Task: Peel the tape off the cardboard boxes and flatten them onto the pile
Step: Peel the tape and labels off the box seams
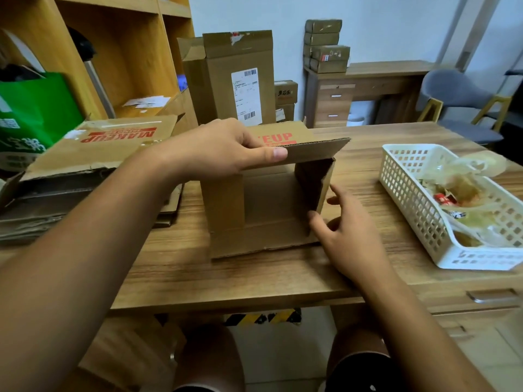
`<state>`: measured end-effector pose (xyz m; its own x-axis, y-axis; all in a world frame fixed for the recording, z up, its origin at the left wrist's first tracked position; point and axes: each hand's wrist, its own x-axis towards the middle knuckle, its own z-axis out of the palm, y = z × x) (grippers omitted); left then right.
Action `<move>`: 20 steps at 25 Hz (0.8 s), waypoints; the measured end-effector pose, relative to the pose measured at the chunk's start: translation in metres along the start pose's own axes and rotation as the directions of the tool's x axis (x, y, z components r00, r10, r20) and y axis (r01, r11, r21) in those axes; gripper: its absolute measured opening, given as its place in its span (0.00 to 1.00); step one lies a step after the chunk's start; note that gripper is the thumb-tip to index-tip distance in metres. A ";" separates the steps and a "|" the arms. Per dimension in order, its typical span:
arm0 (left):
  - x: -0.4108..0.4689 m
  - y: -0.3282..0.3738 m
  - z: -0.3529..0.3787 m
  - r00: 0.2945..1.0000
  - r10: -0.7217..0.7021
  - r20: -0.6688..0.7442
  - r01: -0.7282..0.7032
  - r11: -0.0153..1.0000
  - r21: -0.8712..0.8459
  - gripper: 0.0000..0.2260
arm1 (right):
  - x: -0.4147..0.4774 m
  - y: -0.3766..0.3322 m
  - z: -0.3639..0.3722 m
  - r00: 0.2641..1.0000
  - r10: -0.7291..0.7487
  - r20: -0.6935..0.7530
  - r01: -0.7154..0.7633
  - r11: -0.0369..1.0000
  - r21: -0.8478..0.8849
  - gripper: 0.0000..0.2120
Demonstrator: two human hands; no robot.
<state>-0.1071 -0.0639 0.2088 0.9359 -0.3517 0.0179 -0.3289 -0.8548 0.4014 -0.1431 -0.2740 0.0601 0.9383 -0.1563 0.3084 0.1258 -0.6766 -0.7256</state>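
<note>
A small brown cardboard box (266, 205) with red lettering lies on its side at the middle of the wooden table (254, 281), its open end facing me. My left hand (223, 148) grips its raised top flap, thumb along the front edge. My right hand (348, 230) sits at the box's lower right corner, thumb touching the side flap, fingers loosely curved. A pile of flattened boxes (93, 171) lies to the left, topped by a sheet with red print. A tall box (235, 77) with a shipping label stands upright behind.
A white plastic basket (410, 199) with crumpled tape and wrappers sits at the right of the table. A green bag (34, 114) and wooden shelves are at the left. Small boxes stack on a desk at the back, with a grey chair at the far right.
</note>
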 end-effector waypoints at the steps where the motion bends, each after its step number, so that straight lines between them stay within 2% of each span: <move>1: 0.001 0.000 0.000 1.000 -0.008 -0.005 0.008 1.000 -0.004 0.34 | -0.001 0.006 -0.003 1.000 -0.018 0.006 0.017 0.997 0.081 0.25; 3: 0.004 -0.002 -0.001 0.999 -0.035 -0.021 0.034 0.999 -0.017 0.32 | 0.000 0.019 -0.009 1.000 -0.021 -0.009 0.023 0.977 0.212 0.15; 5: 0.006 -0.003 -0.003 0.999 -0.049 -0.022 0.049 0.998 -0.030 0.31 | 0.004 0.029 -0.013 0.999 0.033 -0.030 -0.023 0.957 0.288 0.13; 8: 0.006 -0.003 -0.005 0.998 -0.057 -0.011 0.057 0.997 -0.043 0.30 | 0.014 0.038 -0.017 0.992 0.087 -0.091 -0.067 0.976 0.207 0.09; 12: 0.007 -0.003 -0.003 0.998 -0.066 0.003 0.066 0.998 -0.015 0.33 | 0.017 0.037 -0.017 0.975 0.170 -0.142 -0.134 0.962 0.237 0.04; 14: 0.008 -0.003 -0.003 0.997 -0.074 0.003 0.074 0.997 -0.006 0.34 | 0.011 0.033 -0.018 0.965 0.164 -0.203 -0.123 0.972 0.199 0.07; 16: 0.009 -0.002 -0.003 0.997 -0.076 0.002 0.076 0.997 0.008 0.34 | -0.001 0.023 -0.020 0.947 0.108 -0.303 -0.062 0.985 0.158 0.13; 18: 0.010 0.000 -0.003 0.998 -0.067 0.008 0.067 0.998 0.021 0.33 | -0.018 0.003 -0.022 0.922 -0.031 -0.386 0.100 0.982 0.159 0.11; 20: 0.011 0.003 -0.002 0.999 -0.050 0.016 0.050 0.998 0.031 0.34 | -0.030 -0.021 -0.019 0.911 -0.229 -0.343 0.282 0.953 0.112 0.07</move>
<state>-0.0977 -0.0698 0.2116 0.9492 -0.3143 -0.0172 -0.2856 -0.8829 0.3727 -0.1800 -0.2689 0.0775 0.7155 -0.2347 0.6580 0.4202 -0.6079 -0.6737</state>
